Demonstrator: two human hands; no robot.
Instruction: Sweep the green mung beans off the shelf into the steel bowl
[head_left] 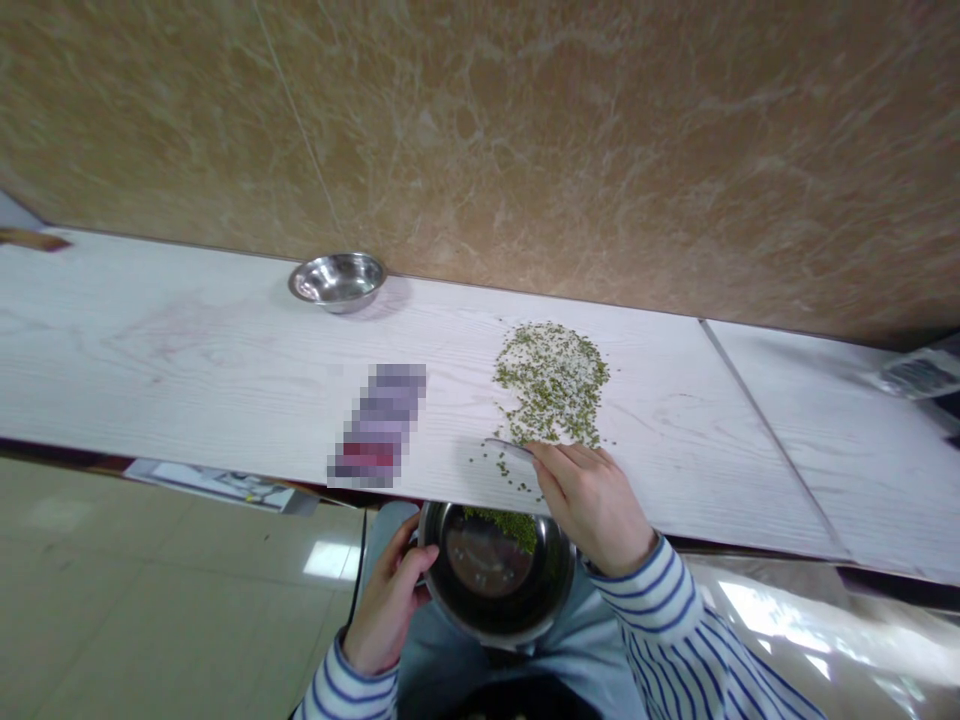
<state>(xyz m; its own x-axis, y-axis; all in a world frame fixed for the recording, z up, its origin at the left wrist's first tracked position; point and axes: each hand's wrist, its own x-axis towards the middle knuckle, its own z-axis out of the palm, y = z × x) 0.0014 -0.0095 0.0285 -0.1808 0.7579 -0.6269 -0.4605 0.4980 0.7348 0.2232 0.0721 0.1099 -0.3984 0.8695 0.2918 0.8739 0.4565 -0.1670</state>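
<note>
My left hand (pixel 394 590) grips the left rim of a steel bowl (pixel 499 625), its thumb over the edge. The bowl sits above my lap, just under the table's front edge, with some green mung beans (pixel 510 527) in its far side. My right hand (pixel 592 495) is closed on a thin metal utensil (pixel 506 445); its full shape is hidden by my fingers. The utensil lies low over the tabletop at the near side of a spread of green beans mixed with white grains (pixel 555 380). A few loose beans lie between it and the edge.
A small shallow steel bowl (pixel 337 280) stands against the marble-patterned wall (pixel 465 130). A blurred, pixelated flat item (pixel 382 420) lies left of the beans. A clear plastic package (pixel 919 372) is at the far right of the white table (pixel 187 370). A seam crosses the tabletop at right.
</note>
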